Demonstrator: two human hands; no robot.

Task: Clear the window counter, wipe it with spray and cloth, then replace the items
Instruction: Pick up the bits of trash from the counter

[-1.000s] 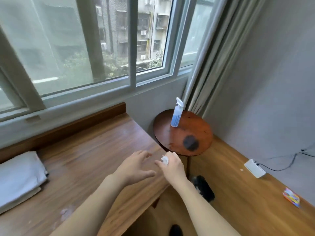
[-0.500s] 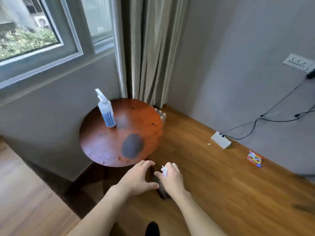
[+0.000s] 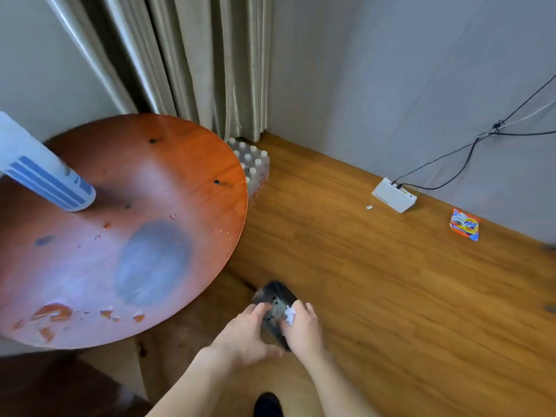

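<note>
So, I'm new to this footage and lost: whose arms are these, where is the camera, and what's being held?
No machine here: a person wears a wide-angle camera on the head, looking forward and down, so the arms reaching in from the bottom are their own. The right hand pinches a small crumpled white scrap, perhaps tissue. The left hand reaches beside it. Both hover over a dark container on the wooden floor, probably a bin; it is blurred. At left is a round reddish side table with a blue-and-white spray bottle standing on it. Beside the table is a pack of white-capped bottles. By the wall lie a white box with cables and an orange detergent sachet.
</note>
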